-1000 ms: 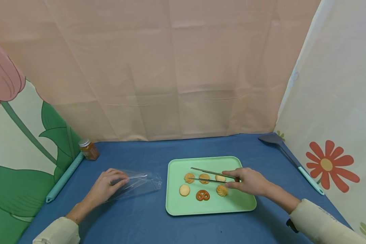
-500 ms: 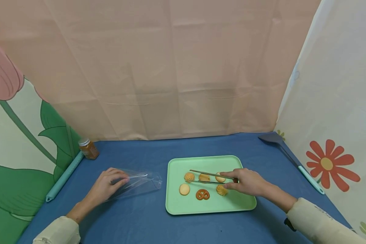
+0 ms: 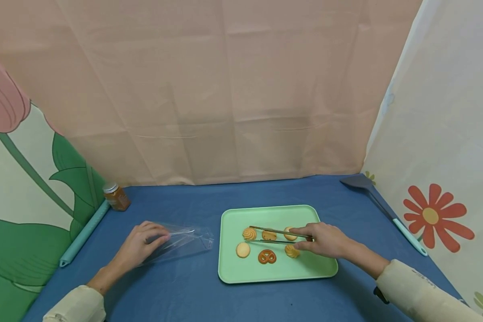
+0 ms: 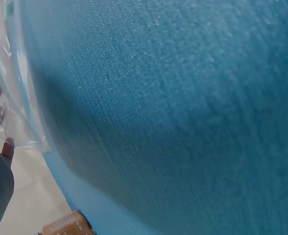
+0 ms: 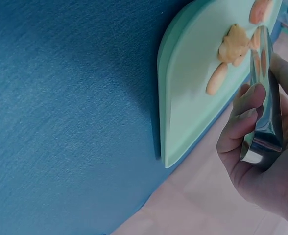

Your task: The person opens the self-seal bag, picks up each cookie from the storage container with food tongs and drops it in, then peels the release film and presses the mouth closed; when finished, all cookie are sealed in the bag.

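Observation:
My left hand (image 3: 141, 241) holds a clear plastic bag (image 3: 189, 240) left of the tray, fingers at the bag's near end; in the left wrist view the bag (image 4: 24, 98) shows along the left edge. My right hand (image 3: 326, 239) grips metal tongs (image 5: 264, 112) over the green tray (image 3: 233, 273). The two arms of the tongs lie apart, one on each side of a round cookie (image 3: 269, 235) in the back row. A swirl cookie (image 3: 249, 233) sits at the tong tips. Also on the tray are a pretzel (image 3: 267, 256), a plain round cookie (image 3: 243, 250) and another swirl cookie (image 3: 292, 251).
A jar (image 3: 117, 197) with a silver lid stands at the back left, beside a teal roll (image 3: 84, 235) along the table's left edge. A spatula (image 3: 380, 208) with a teal handle lies along the right edge. Blue cloth (image 3: 201, 295) covers the table, with curtains behind.
My right hand has moved slightly left, and the tong tips have come lower and closer around the back-row round cookie. The left hand and the bag stay put.

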`<action>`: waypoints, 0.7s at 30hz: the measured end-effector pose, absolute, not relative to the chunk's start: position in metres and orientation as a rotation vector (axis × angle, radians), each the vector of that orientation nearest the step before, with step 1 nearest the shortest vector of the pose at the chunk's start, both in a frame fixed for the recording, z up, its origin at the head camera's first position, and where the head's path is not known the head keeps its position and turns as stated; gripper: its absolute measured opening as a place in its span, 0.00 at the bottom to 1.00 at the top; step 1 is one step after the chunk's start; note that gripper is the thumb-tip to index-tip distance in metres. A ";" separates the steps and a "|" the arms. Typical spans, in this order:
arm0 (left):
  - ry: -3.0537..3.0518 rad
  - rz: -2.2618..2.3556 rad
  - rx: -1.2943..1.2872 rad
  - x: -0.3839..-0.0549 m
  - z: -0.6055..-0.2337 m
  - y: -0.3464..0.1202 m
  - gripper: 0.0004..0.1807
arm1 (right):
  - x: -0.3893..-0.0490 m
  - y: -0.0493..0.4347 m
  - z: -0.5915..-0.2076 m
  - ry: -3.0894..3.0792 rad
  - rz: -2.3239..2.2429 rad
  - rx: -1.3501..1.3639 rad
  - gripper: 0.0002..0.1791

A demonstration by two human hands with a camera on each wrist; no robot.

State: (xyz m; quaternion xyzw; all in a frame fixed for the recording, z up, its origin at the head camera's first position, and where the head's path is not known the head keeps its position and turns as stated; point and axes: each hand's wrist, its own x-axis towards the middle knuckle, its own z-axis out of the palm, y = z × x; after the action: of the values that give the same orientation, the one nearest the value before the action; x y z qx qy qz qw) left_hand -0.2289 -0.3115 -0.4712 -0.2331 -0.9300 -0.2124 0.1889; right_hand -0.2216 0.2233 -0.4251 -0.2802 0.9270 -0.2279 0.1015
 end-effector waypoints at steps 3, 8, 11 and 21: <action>-2.621 -0.597 -0.654 -0.229 -0.472 -0.311 0.06 | -0.222 0.224 -0.425 2.725 -0.689 -0.829 0.30; -2.614 -0.590 -0.659 -0.230 -0.473 -0.312 0.06 | -0.223 0.224 -0.426 2.712 -0.704 -0.815 0.31; -2.594 -0.586 -0.678 -0.230 -0.474 -0.312 0.06 | -0.224 0.225 -0.427 2.707 -0.710 -0.816 0.31; -2.590 -0.582 -0.686 -0.231 -0.474 -0.313 0.07 | -0.225 0.226 -0.430 2.689 -0.747 -0.805 0.31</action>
State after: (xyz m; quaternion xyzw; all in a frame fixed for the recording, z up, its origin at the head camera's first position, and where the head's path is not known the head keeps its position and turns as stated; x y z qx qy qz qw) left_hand -0.2314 -0.3129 -0.4741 -0.2451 -0.9259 -0.2081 0.1985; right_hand -0.2253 0.2261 -0.4299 -0.2752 0.9193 -0.2553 0.1181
